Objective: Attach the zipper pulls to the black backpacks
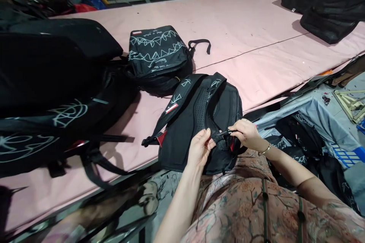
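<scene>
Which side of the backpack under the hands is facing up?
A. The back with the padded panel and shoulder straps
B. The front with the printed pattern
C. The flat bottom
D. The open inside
A: the backpack shows its padded back panel and shoulder straps on top, while both hands work at its lower edge.

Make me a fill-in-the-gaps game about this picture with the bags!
1. Both hands work at a black ____ lying back side up at the table's near edge.
2. The table has a ____ top.
3. The right hand has a thin ____ on its wrist.
4. The left hand pinches the bag's black ____ together with the right hand.

Missing words: backpack; pink; bracelet; strap
</scene>
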